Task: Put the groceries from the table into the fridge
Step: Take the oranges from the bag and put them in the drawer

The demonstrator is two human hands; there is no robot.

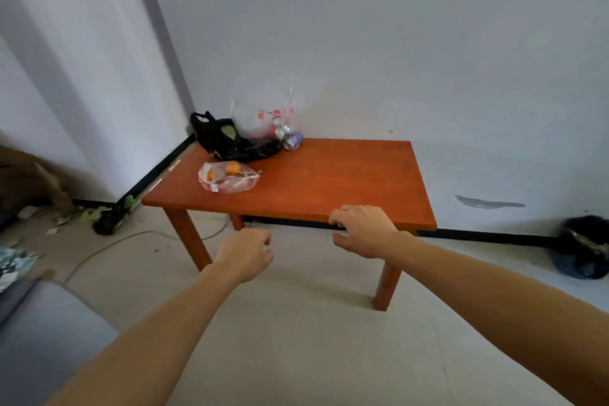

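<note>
Two bare forearms enter from the lower edge of the view. No sleeve, cuff or glove covers either arm along its visible length, from near the elbow to the wrist. Left hand [245,255]: bare, no ring, watch, strap or bracelet visible at the wrist or on the knuckles. Right hand [364,229]: likewise bare, nothing worn at the wrist or on the fingers that show. Nails short; finer detail is blurred. No clothing is visible.

Three bags [228,177] crowd the table's [329,181] far-left corner.
</note>
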